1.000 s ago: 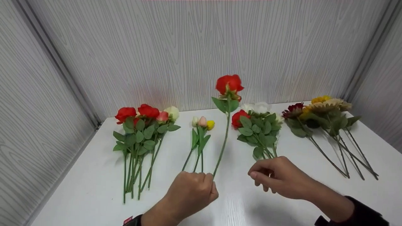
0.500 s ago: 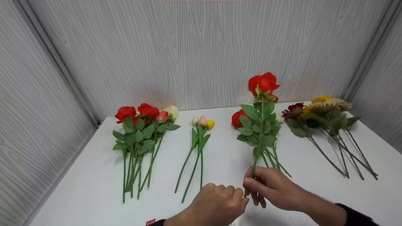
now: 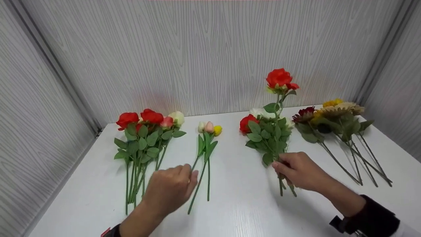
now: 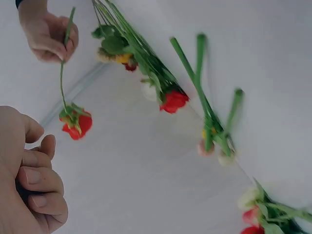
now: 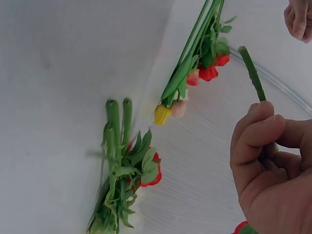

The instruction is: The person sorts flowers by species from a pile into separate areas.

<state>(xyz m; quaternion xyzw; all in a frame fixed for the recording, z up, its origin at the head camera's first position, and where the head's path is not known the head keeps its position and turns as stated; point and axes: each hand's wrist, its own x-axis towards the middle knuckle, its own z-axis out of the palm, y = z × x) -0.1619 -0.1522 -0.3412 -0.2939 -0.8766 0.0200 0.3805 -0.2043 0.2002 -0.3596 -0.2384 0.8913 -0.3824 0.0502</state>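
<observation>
A single red rose (image 3: 279, 77) stands upright in my right hand (image 3: 301, 171), which pinches its green stem (image 5: 252, 73) between thumb and fingers. Behind it lies a bunch of white and red roses (image 3: 258, 135), partly hidden by the held rose and the hand. In the left wrist view the held rose (image 4: 78, 123) is apart from that bunch. My left hand (image 3: 171, 189) hovers over the table, left of the tulips, and covers part of one tulip stem. Its fingers are loosely curled, and no flower shows in them in the left wrist view.
Several red, pink and cream roses (image 3: 144, 138) lie at the left of the white table (image 3: 236, 204). White, pink and yellow tulips (image 3: 209, 127) lie in the middle. Dark red, yellow and beige daisy-like flowers (image 3: 338, 115) lie at the right. A grey wood-grain panel (image 3: 197, 56) closes the back.
The red rose came rightward in my left hand and passed into my right hand. My left hand then let go and moved back left; my right hand moved up with the rose.
</observation>
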